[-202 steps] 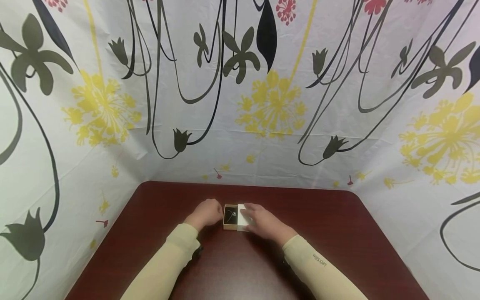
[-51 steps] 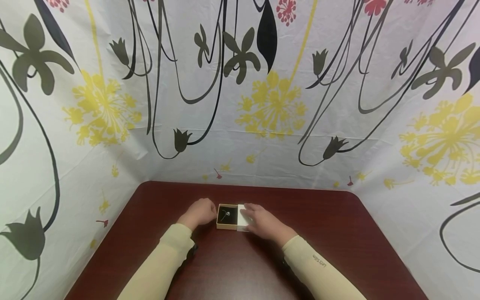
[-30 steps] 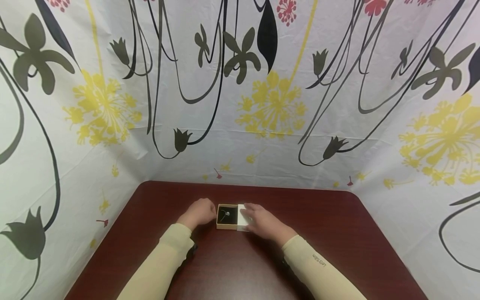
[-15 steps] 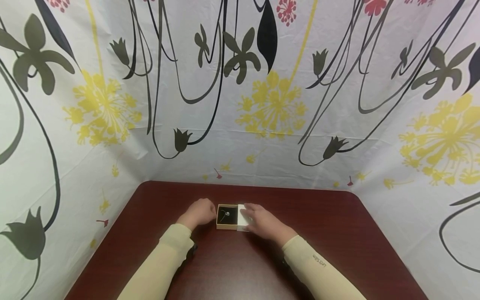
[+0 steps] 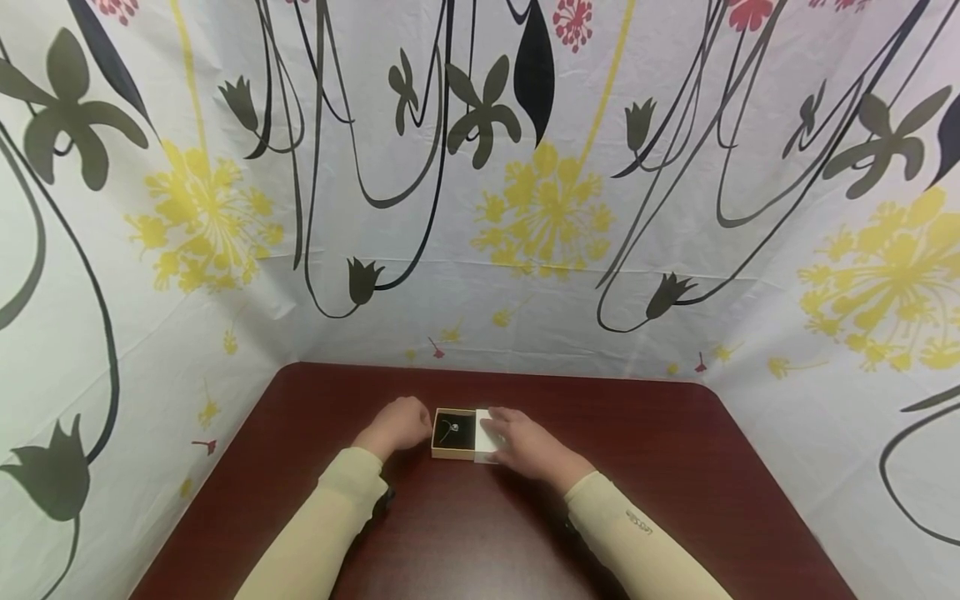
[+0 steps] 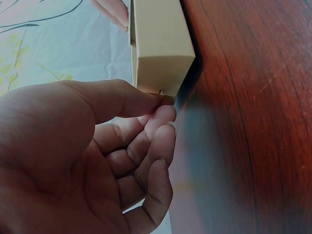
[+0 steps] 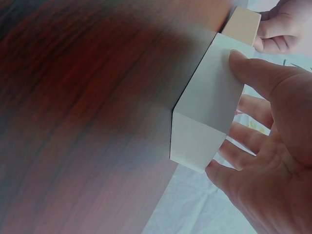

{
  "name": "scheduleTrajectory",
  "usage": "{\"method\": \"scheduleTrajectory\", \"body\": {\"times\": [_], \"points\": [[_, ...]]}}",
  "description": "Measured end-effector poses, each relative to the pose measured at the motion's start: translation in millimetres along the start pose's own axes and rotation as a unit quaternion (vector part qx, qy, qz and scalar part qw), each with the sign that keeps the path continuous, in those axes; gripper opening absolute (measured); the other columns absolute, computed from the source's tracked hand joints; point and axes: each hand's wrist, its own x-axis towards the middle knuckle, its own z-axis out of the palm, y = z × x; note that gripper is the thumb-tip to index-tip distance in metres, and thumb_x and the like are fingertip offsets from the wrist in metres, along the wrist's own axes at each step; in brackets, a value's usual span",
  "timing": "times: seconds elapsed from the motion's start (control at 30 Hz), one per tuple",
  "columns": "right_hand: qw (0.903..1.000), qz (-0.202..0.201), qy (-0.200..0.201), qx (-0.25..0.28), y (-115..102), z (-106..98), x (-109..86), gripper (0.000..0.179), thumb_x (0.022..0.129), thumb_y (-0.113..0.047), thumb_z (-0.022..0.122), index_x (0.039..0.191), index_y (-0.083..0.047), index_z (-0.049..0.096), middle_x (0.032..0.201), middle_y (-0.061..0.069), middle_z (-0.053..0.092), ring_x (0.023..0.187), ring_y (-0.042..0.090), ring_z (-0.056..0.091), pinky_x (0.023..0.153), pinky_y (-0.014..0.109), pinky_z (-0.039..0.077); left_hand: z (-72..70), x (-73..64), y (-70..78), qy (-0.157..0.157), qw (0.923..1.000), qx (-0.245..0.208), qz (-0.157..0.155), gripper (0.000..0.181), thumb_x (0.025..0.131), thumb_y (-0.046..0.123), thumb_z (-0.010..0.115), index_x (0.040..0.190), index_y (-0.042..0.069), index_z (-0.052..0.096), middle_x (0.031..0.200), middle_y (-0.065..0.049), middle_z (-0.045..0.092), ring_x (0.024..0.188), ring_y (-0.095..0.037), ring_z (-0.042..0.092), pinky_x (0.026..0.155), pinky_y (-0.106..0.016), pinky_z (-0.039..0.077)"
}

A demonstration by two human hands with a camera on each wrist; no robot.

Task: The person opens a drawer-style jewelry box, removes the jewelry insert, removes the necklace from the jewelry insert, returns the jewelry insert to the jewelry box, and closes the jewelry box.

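Observation:
A small jewelry box lies on the table, its tan drawer [image 5: 453,455] slid partway out to the left of the white sleeve [image 7: 209,83]. Inside, on black padding, rests a silver-coloured necklace [image 5: 453,427] with a small pendant. My left hand [image 6: 97,131] pinches something small at the drawer's end face, thumb against index finger; the fingertips hide most of it. My right hand [image 5: 528,446] holds the white sleeve, thumb on its near side in the right wrist view and the other fingers spread over its top.
The dark red-brown wooden table [image 5: 465,533] stretches around the box to rounded far corners. Behind and beside it hangs a white cloth [image 5: 420,233] printed with flowers and stems. Cream sleeves [image 5: 322,517] cover both forearms.
Since the oldest frame, the drawer has slid further left out of the sleeve with my left hand, showing more black padding. Over the last second and a half hardly anything moves; the right hand stays put.

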Motion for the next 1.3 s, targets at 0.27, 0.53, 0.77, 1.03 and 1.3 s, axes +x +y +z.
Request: {"method": "scheduleTrajectory", "body": {"times": [0.27, 0.53, 0.77, 1.03, 1.3], "points": [[1.0, -0.002, 0.003, -0.001, 0.6, 0.5, -0.3, 0.058, 0.1, -0.017, 0.084, 0.151, 0.003, 0.063, 0.157, 0.032, 0.054, 0.145, 0.048, 0.055, 0.118, 0.057, 0.047, -0.3, -1.6, 0.7, 0.001, 1.0, -0.004, -0.005, 0.044, 0.093, 0.001, 0.063, 0.055, 0.018, 0.047, 0.053, 0.006, 0.036, 0.049, -0.015, 0.037, 0.054, -0.033, 0.035], [0.9999, -0.008, 0.005, -0.005, 0.2, -0.3, -0.7, 0.058, 0.1, -0.017, 0.084, 0.151, 0.003, 0.063, 0.156, 0.032, 0.055, 0.144, 0.048, 0.055, 0.118, 0.057, 0.047, -0.8, -1.4, -0.7, 0.001, 1.0, -0.004, -0.002, 0.044, 0.092, 0.0, 0.062, 0.055, 0.018, 0.045, 0.052, 0.006, 0.035, 0.049, -0.015, 0.035, 0.053, -0.032, 0.034], [1.0, -0.007, 0.001, 0.001, -0.5, -1.0, -0.4, 0.058, 0.101, -0.015, 0.083, 0.151, 0.004, 0.062, 0.158, 0.032, 0.054, 0.145, 0.048, 0.054, 0.119, 0.057, 0.046, -1.2, -1.0, -1.8, 0.004, 1.0, -0.001, 0.0, 0.044, 0.091, 0.0, 0.062, 0.055, 0.018, 0.045, 0.052, 0.006, 0.035, 0.049, -0.014, 0.035, 0.054, -0.032, 0.034], [1.0, -0.007, 0.001, 0.001, -1.2, -2.3, -0.4, 0.059, 0.1, -0.014, 0.083, 0.151, 0.004, 0.061, 0.157, 0.033, 0.054, 0.145, 0.049, 0.054, 0.118, 0.058, 0.046, -2.1, -1.1, -1.7, 0.001, 1.0, -0.002, 0.002, 0.044, 0.09, -0.002, 0.061, 0.055, 0.018, 0.044, 0.052, 0.007, 0.035, 0.05, -0.015, 0.034, 0.055, -0.032, 0.034], [1.0, -0.003, -0.003, 0.001, -1.6, -1.9, -0.7, 0.059, 0.1, -0.014, 0.083, 0.152, 0.003, 0.061, 0.158, 0.032, 0.054, 0.145, 0.048, 0.054, 0.119, 0.057, 0.046, -2.0, -1.2, -2.2, -0.001, 1.0, 0.002, 0.003, 0.044, 0.091, -0.001, 0.062, 0.055, 0.018, 0.045, 0.052, 0.007, 0.036, 0.05, -0.014, 0.036, 0.055, -0.032, 0.035]]}}
